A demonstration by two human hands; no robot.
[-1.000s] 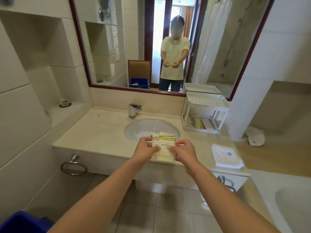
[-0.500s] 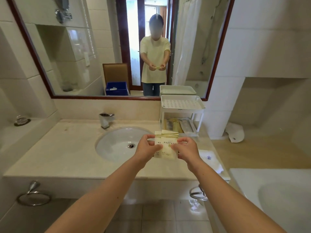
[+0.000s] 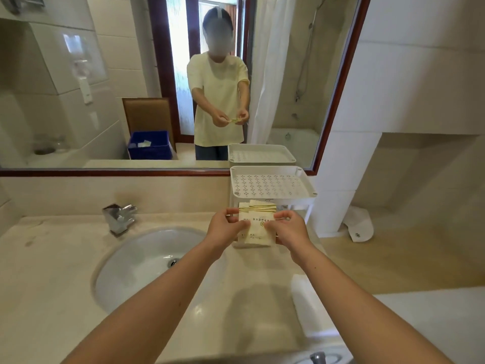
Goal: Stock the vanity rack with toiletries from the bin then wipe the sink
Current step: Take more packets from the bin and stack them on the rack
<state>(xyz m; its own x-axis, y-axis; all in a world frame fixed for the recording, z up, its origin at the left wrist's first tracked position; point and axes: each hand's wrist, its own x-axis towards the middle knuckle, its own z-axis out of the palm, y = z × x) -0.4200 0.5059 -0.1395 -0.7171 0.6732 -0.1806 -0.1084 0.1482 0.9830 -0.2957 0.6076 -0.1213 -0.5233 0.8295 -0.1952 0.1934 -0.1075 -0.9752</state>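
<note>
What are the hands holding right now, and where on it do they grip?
Both hands hold cream toiletry packets with gold stripes: the left hand pinches the left edge, the right hand the right edge, in front of the white rack.

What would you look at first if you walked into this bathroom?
Probably the two hands, left hand and right hand, holding up cream packets with gold stripes, right in the middle, in front of the white rack. Next comes the big mirror behind the counter, showing the person in a pale yellow shirt. Lower left is the round sink, below the shiny tap.
</note>
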